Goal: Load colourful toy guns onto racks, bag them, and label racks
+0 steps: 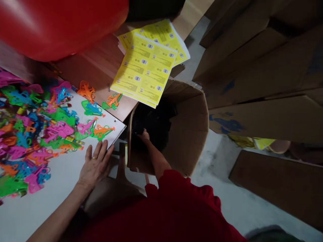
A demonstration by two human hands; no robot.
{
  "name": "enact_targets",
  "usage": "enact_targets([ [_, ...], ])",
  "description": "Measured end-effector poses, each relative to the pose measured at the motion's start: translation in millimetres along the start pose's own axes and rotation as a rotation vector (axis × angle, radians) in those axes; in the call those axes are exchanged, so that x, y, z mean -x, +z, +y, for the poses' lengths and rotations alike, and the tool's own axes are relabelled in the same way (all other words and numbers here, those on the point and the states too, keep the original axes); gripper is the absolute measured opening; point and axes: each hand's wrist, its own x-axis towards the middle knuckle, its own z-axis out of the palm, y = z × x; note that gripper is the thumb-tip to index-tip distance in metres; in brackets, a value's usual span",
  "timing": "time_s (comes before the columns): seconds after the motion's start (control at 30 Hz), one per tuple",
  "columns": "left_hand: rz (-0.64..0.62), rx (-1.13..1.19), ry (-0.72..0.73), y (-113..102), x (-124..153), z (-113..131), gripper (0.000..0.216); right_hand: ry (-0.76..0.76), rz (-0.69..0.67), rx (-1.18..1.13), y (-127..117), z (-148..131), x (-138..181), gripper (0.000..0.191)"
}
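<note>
My left hand [97,161] lies with its fingers stretched out on the corner of a white board [69,171], a ring on one finger. Just beyond its fingertips are small plastic toy guns in orange, green, pink and blue, such as an orange and green one [103,130]. A large pile of such toys [32,134] covers the board to the left. Deep inside an open cardboard box [188,134], my right hand [144,135] is closed at a dark, black mass [157,124]. What its fingers hold is lost in the dark.
Printed yellow sheets [145,69] overhang the table [101,64] above the box. A big red rounded object [63,23] fills the upper left. Large cardboard boxes [252,74] stand on the right, with another cardboard piece [275,185] on the floor.
</note>
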Motion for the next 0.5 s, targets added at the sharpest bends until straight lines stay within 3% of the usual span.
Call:
enact_targets([
  [0.1,-0.006,0.012,0.003,0,-1,-1,0.089,0.028,0.023,0.008,-6,11,-3,0.061],
  [0.17,-0.007,0.011,0.000,0,-2,0,0.090,0.022,0.035,0.018,-9,12,-2,0.058],
  [0.33,-0.006,-0.003,0.000,-5,0,4,0.087,-0.051,0.137,0.037,2,-15,20,0.082],
  [0.4,-0.009,-0.011,0.013,-4,1,3,0.084,-0.157,0.188,0.067,2,-22,29,0.072],
  [0.5,-0.012,-0.064,0.023,4,-4,-3,0.074,-0.295,0.124,0.121,-3,-31,34,0.045],
])
